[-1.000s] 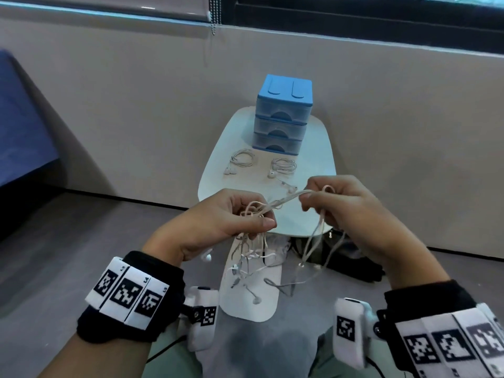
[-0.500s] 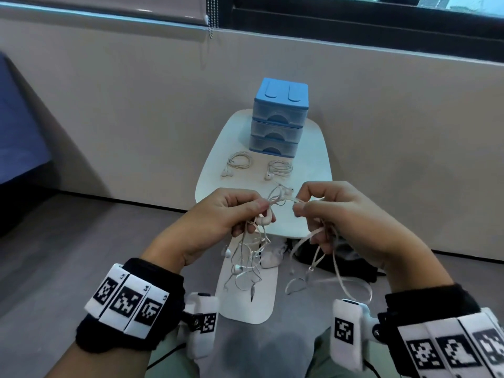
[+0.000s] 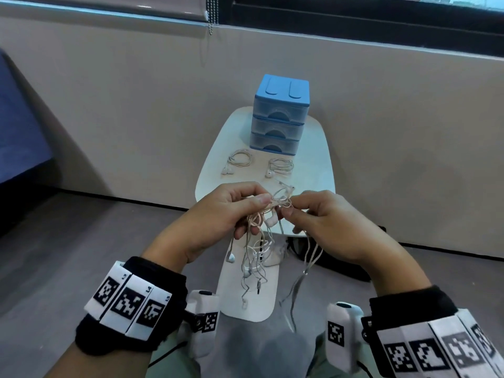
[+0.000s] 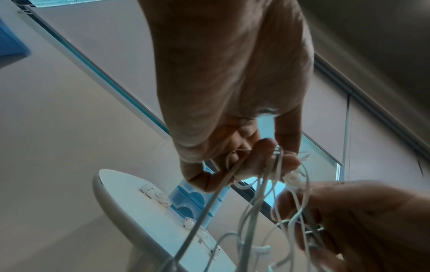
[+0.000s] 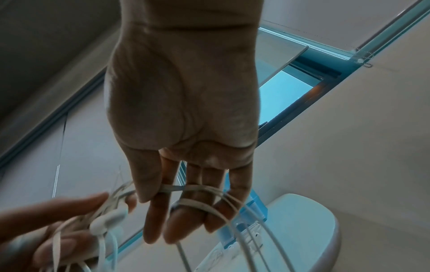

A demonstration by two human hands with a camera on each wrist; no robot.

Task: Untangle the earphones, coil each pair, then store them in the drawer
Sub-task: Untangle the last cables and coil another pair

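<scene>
A pale knot of tangled earphones (image 3: 272, 211) was pinched between the left hand (image 3: 218, 222) and right hand (image 3: 330, 227) — cords dangling. Two coiled pairs (image 3: 240, 160) lay on the white table (image 3: 313, 170) before the blue drawer unit (image 3: 279, 115) — beige wall behind.

Both hands raised close together at chest height — left hand (image 3: 218, 219) and right hand (image 3: 335, 227) each pinching tangled earphone cords (image 3: 275, 205) between curled fingers.

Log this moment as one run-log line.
phase: untangling | left hand: pinches tangled earphones | right hand: pinches same tangle | coiled pairs on table: two | drawer unit: shut
</scene>
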